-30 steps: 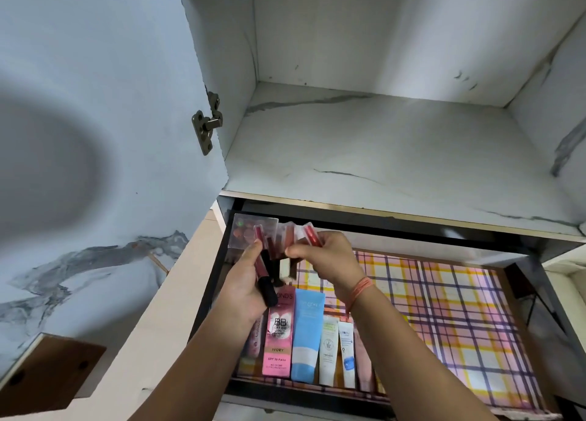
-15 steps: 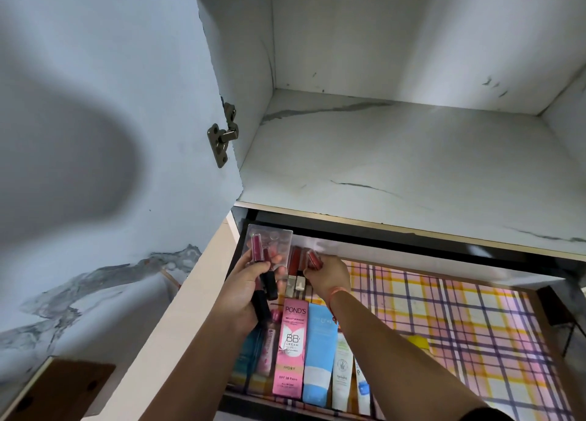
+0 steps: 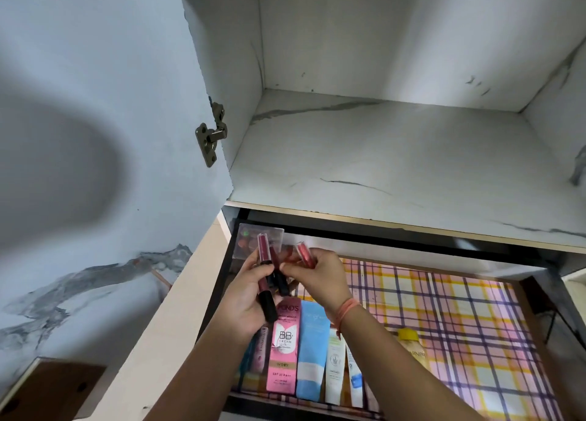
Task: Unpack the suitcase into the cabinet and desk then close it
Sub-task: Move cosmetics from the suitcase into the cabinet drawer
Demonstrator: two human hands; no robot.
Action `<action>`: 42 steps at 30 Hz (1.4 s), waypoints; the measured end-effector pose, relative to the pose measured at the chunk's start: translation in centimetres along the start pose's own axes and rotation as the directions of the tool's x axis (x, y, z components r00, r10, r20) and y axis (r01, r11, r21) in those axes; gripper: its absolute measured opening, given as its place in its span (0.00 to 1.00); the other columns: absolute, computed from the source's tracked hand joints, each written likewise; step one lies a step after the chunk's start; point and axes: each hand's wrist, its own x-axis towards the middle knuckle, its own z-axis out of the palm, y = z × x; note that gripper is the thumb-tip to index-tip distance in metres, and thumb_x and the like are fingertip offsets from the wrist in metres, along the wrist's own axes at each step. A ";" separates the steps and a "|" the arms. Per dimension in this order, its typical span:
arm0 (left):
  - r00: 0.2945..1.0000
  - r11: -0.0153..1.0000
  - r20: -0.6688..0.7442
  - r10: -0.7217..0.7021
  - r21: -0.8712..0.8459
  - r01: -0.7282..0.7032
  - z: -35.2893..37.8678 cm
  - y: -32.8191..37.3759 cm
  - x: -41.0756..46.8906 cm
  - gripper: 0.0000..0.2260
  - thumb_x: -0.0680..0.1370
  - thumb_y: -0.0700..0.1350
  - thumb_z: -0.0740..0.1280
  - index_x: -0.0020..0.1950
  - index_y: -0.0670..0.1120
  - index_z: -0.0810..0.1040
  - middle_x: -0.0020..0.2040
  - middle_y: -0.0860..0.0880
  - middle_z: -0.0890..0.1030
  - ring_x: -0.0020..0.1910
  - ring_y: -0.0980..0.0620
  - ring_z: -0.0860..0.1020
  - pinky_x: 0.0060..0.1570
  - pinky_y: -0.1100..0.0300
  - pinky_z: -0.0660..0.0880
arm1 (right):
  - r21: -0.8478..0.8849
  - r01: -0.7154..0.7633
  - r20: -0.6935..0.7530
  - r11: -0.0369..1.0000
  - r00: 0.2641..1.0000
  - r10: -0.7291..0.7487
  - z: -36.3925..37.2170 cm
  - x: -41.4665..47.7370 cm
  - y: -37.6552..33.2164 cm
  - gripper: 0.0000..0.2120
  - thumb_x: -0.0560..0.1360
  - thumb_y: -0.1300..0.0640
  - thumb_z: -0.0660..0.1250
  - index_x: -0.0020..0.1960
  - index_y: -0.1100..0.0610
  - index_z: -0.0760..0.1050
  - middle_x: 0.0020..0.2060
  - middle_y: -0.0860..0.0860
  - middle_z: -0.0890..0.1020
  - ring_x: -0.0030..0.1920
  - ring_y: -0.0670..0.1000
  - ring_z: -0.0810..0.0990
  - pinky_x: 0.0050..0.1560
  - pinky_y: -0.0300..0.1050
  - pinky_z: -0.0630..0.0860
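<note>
Head view: half a second ago the right hand (image 3: 320, 278) was down at the back left corner of the drawer (image 3: 459, 319), beside the clear case (image 3: 250, 238). Now it has come back up to meet the left hand (image 3: 250, 297). This looks like one-by-one stowing of small cosmetics, with more left to place.

The left hand is curled round a bunch of dark-capped lip tubes (image 3: 263, 252). The right hand's fingers are curled round a red tube (image 3: 305, 254), and its thumb and forefinger seem to pinch at the left hand's bunch.

The BB cream tube (image 3: 283, 347) lies in a row with others along the drawer's front left edge.

The hands hide whatever lies under them, and a reddish shape between them cannot be made out. The suitcase is out of view, and the drawer's right edge is cut off.
</note>
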 end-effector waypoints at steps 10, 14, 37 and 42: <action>0.997 0.992 -0.021 0.074 0.105 -0.071 1.5 -1.6 0.4 0.15 0.80 0.33 0.59 0.61 0.48 0.76 0.44 0.45 0.85 0.41 0.49 0.83 0.40 0.53 0.81 | -0.221 -0.139 -0.035 0.965 0.990 0.135 -2.3 0.2 0.2 0.06 0.69 0.61 0.70 0.35 0.60 0.76 0.28 0.52 0.73 0.30 0.49 0.69 0.33 0.43 0.68; 0.981 0.971 -0.076 0.181 0.172 -0.166 1.8 -0.5 0.5 0.19 0.80 0.32 0.58 0.60 0.54 0.74 0.56 0.46 0.81 0.55 0.50 0.80 0.48 0.48 0.79 | -0.240 -0.300 -0.185 0.923 0.948 0.260 -3.3 1.4 2.5 0.05 0.71 0.61 0.68 0.36 0.58 0.77 0.32 0.53 0.77 0.33 0.50 0.73 0.37 0.43 0.72; 0.982 0.958 -0.158 0.104 0.281 -0.056 -0.5 -0.6 -0.3 0.06 0.78 0.33 0.64 0.52 0.40 0.75 0.49 0.39 0.81 0.49 0.45 0.81 0.49 0.47 0.80 | -0.362 -0.334 -0.321 0.870 0.921 0.220 0.6 4.9 5.2 0.05 0.74 0.57 0.67 0.46 0.57 0.80 0.42 0.56 0.83 0.44 0.56 0.80 0.38 0.40 0.70; 0.993 0.936 -0.096 0.065 0.352 -0.028 -0.7 -0.9 -0.4 0.08 0.78 0.33 0.64 0.56 0.36 0.76 0.43 0.40 0.81 0.41 0.46 0.80 0.39 0.54 0.81 | -0.210 -0.252 -0.314 0.945 0.932 0.179 0.0 3.7 4.2 0.05 0.73 0.56 0.69 0.40 0.56 0.78 0.33 0.53 0.79 0.37 0.55 0.77 0.37 0.42 0.71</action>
